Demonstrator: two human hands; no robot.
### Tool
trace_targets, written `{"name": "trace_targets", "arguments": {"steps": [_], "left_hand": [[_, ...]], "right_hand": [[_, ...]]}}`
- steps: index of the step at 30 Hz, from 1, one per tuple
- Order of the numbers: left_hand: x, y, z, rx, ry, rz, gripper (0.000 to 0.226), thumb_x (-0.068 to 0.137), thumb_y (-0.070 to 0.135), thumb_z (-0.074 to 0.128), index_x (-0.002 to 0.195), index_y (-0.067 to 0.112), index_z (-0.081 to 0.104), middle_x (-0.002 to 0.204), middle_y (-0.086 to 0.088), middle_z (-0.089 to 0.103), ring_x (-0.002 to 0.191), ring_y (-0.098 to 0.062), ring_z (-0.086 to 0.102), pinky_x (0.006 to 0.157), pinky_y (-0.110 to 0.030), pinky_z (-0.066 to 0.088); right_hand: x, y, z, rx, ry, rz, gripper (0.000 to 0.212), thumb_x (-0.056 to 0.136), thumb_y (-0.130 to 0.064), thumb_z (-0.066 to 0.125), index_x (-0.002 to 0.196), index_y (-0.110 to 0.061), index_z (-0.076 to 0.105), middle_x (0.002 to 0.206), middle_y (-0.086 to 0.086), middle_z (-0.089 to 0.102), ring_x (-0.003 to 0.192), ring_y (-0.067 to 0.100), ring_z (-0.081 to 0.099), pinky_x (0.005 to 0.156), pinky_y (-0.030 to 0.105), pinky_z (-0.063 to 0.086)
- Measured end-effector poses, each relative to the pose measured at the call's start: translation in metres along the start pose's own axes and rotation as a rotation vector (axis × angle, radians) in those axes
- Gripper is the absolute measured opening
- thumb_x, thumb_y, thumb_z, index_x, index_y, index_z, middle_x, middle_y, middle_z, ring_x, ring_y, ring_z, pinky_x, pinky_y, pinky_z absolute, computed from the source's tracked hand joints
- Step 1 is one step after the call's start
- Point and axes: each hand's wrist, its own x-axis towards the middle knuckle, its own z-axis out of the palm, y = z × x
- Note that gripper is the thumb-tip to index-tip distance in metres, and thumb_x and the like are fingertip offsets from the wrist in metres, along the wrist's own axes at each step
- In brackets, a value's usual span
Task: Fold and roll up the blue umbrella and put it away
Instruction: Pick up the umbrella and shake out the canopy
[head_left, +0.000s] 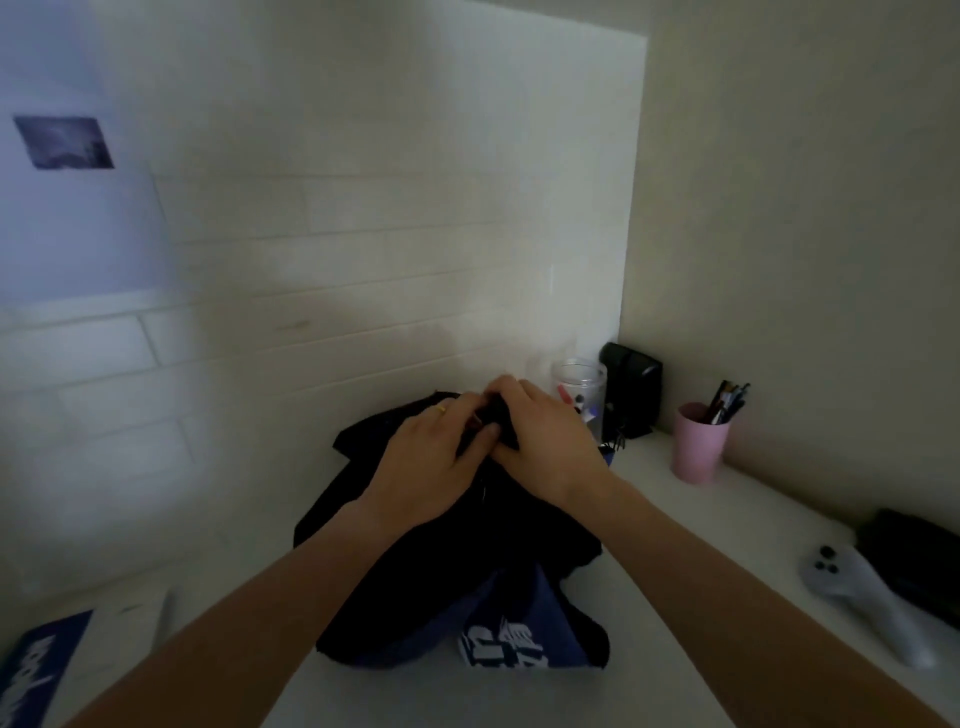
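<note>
— Hands first: what do you see?
— Both mine are at the far top of the umbrella (457, 566). My left hand (431, 467) and right hand (545, 441) touch each other, fingers curled tight around its dark far end.
— Where does it lie?
— On the white desk (675, 597), mid-scene, dark folds bunched, blue cloth with white print at the near end. A pink cup (698, 444) stands to the right, well apart.
</note>
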Motion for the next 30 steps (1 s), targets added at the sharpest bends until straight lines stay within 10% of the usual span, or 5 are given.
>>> {"name": "trace_targets", "arguments": {"steps": [17, 23, 26, 30], "left_hand": [[-0.211, 0.072, -0.054, 0.160, -0.272, -0.123, 0.032, 0.101, 0.048, 0.043, 0.123, 0.027, 0.054, 0.119, 0.001, 0.059, 0.101, -0.022, 0.066, 0.082, -0.038, 0.053], [-0.200, 0.060, -0.053, 0.280, 0.084, -0.100, 0.023, 0.092, 0.036, 0.049, 0.093, 0.020, 0.066, 0.092, -0.004, 0.063, 0.081, -0.027, 0.061, 0.065, -0.040, 0.050], [-0.178, 0.040, -0.035, 0.189, 0.016, -0.089, 0.033, 0.096, 0.034, 0.043, 0.113, 0.022, 0.069, 0.120, -0.005, 0.066, 0.110, -0.028, 0.062, 0.090, -0.041, 0.052], [-0.171, 0.010, -0.002, 0.226, -0.402, -0.112, 0.075, 0.090, 0.062, 0.006, 0.155, 0.035, 0.030, 0.167, -0.001, 0.026, 0.153, -0.024, 0.022, 0.124, -0.043, 0.021]], "right_hand": [[-0.240, -0.049, -0.018, -0.198, -0.310, 0.518, 0.029, 0.090, -0.010, 0.052, 0.119, -0.012, 0.056, 0.122, 0.011, 0.059, 0.108, 0.031, 0.060, 0.083, 0.035, 0.048], [-0.213, -0.065, -0.041, -0.039, 0.190, 0.604, 0.022, 0.090, -0.013, 0.053, 0.106, -0.020, 0.066, 0.109, 0.002, 0.066, 0.096, 0.023, 0.063, 0.078, 0.035, 0.052], [-0.177, -0.073, -0.038, -0.083, 0.341, 0.307, 0.018, 0.095, -0.022, 0.057, 0.111, -0.020, 0.064, 0.112, 0.001, 0.063, 0.102, 0.022, 0.058, 0.084, 0.039, 0.053], [-0.147, -0.066, 0.009, -0.208, -0.014, 0.098, 0.043, 0.100, -0.041, 0.047, 0.140, -0.028, 0.051, 0.149, 0.004, 0.049, 0.138, 0.027, 0.041, 0.112, 0.043, 0.039]]}}
